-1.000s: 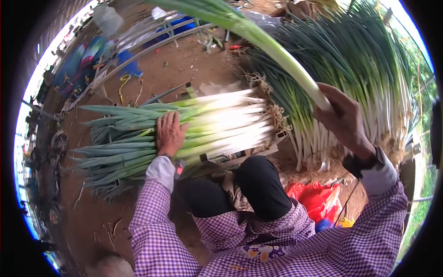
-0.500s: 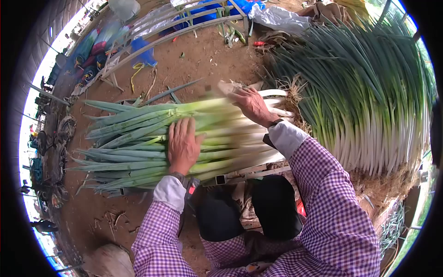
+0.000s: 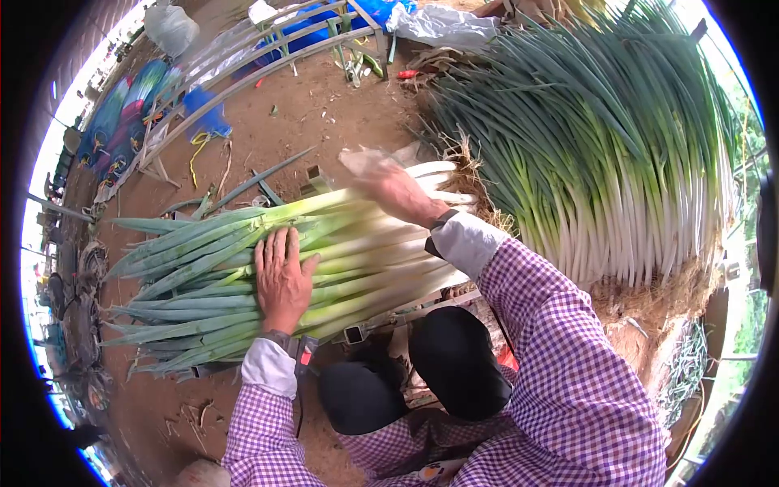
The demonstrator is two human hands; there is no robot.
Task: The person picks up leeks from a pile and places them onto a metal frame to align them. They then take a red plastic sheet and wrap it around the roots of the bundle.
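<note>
A bundle of long green onions [image 3: 341, 243] lies across a low metal frame in front of my knees, white stalks to the right, green leaves to the left. My left hand [image 3: 281, 280] lies flat on the middle of the bundle, fingers apart. My right hand [image 3: 389, 185] rests on the far side of the bundle near the white ends, blurred by motion; it seems open with nothing gripped.
A big heap of green onions [image 3: 600, 154] fills the right side, roots toward me. Bare dirt ground [image 3: 300, 122] lies beyond the bundle, with metal rails [image 3: 251, 65], blue sheeting and bags at the back. My dark knees [image 3: 422, 373] sit below the frame.
One second ago my right hand held a single onion up high at the right. It has since laid it on the bundle and now rests there. My left hand stayed pressed on the bundle.
</note>
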